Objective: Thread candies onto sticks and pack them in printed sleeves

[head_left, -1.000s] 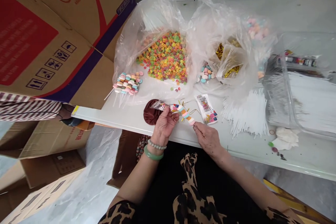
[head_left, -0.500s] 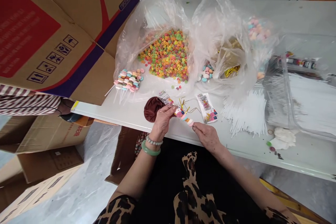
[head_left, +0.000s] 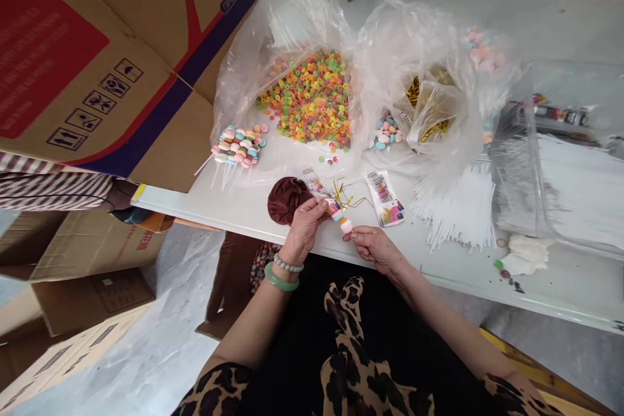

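Between my two hands is a candy skewer [head_left: 346,226] of pastel candies in pink, white, orange and blue, slanting over the table's front edge. My left hand [head_left: 305,221] is closed on its upper end, where a colourful printed piece shows. At the lower end, the fingertips of my right hand [head_left: 374,246] pinch around the last candy; a small dark round bit shows there. A dark brown cloth pad [head_left: 287,200] lies beside my left hand. Just beyond the skewer are gold twist ties [head_left: 342,190] and a printed packet [head_left: 312,179], partly covered.
Printed cards [head_left: 385,198] lie to the right, near white sticks [head_left: 458,208] and a clear bin [head_left: 575,208]. Behind are plastic bags with ring candies [head_left: 316,104] and gold ties [head_left: 436,127]. Finished-looking candy skewers [head_left: 238,146] lie left, beside a large carton [head_left: 121,65].
My right hand has shifted slightly left, and the skewer's lower end has swung left with it. The left hand keeps its hold almost in place.
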The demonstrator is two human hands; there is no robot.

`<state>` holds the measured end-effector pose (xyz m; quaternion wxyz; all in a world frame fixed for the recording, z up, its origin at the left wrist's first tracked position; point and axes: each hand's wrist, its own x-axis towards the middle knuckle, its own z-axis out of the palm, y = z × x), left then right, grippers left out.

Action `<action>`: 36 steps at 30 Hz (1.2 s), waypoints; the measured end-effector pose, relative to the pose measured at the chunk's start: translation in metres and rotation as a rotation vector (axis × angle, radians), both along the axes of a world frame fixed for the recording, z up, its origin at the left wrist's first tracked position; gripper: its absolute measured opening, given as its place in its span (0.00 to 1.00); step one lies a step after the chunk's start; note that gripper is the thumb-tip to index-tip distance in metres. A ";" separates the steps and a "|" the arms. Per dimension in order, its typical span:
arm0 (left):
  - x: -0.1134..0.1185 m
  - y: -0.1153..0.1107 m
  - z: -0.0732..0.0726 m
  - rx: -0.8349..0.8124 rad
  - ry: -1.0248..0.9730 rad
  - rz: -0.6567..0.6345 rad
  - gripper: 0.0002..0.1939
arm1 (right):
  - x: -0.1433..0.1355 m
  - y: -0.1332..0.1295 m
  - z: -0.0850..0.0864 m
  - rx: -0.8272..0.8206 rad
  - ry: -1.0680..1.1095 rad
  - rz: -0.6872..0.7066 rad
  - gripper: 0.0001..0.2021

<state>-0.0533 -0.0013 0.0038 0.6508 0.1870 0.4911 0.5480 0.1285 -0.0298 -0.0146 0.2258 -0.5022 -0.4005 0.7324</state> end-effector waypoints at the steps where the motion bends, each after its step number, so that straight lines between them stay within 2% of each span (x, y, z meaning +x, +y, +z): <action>1: 0.001 -0.001 -0.002 0.002 0.011 -0.006 0.15 | 0.000 -0.001 0.000 0.146 -0.117 0.011 0.18; 4: 0.001 -0.002 -0.006 -0.008 0.071 0.009 0.15 | 0.001 -0.004 -0.001 0.689 -0.620 0.070 0.15; 6: -0.001 -0.002 -0.009 -0.029 0.103 0.037 0.16 | 0.003 -0.006 -0.001 0.970 -0.938 0.152 0.16; 8: -0.003 -0.002 -0.010 -0.048 0.108 0.050 0.17 | 0.005 -0.006 -0.001 1.142 -1.140 0.224 0.17; 11: -0.003 -0.002 -0.010 -0.065 0.088 0.034 0.17 | 0.005 -0.004 -0.003 1.270 -1.229 0.280 0.16; 14: 0.001 -0.004 -0.010 -0.073 0.087 0.034 0.17 | 0.000 -0.001 -0.003 1.230 -1.153 0.312 0.15; 17: 0.005 -0.006 -0.011 -0.077 0.077 0.001 0.17 | -0.008 0.002 -0.003 1.011 -0.902 0.248 0.14; 19: 0.007 -0.008 -0.012 -0.084 0.047 -0.025 0.17 | -0.014 0.007 -0.004 0.733 -0.597 0.162 0.12; 21: 0.008 -0.010 -0.013 -0.076 0.035 -0.031 0.17 | -0.018 0.013 -0.005 0.358 -0.234 0.089 0.12; 24: 0.009 -0.011 -0.013 -0.031 0.061 -0.037 0.16 | -0.021 0.023 -0.006 -0.141 0.201 0.069 0.13; 25: 0.009 -0.011 -0.012 -0.021 0.065 -0.044 0.16 | -0.021 0.025 -0.006 -0.238 0.290 0.080 0.13; 27: 0.006 -0.009 -0.010 -0.028 0.047 -0.065 0.17 | -0.020 0.028 -0.006 -0.325 0.375 0.090 0.12; 29: 0.003 -0.007 -0.009 -0.069 0.032 -0.089 0.20 | -0.020 0.028 -0.006 -0.298 0.339 0.072 0.11; 31: 0.001 -0.006 -0.008 -0.115 0.070 -0.095 0.22 | -0.020 0.025 -0.007 -0.157 0.169 0.043 0.11; 33: 0.001 -0.006 -0.010 -0.140 0.147 -0.085 0.22 | -0.021 0.021 -0.006 0.122 -0.111 0.065 0.11; 36: 0.008 -0.009 -0.013 -0.133 0.201 -0.081 0.21 | -0.024 0.017 -0.003 0.634 -0.629 0.206 0.13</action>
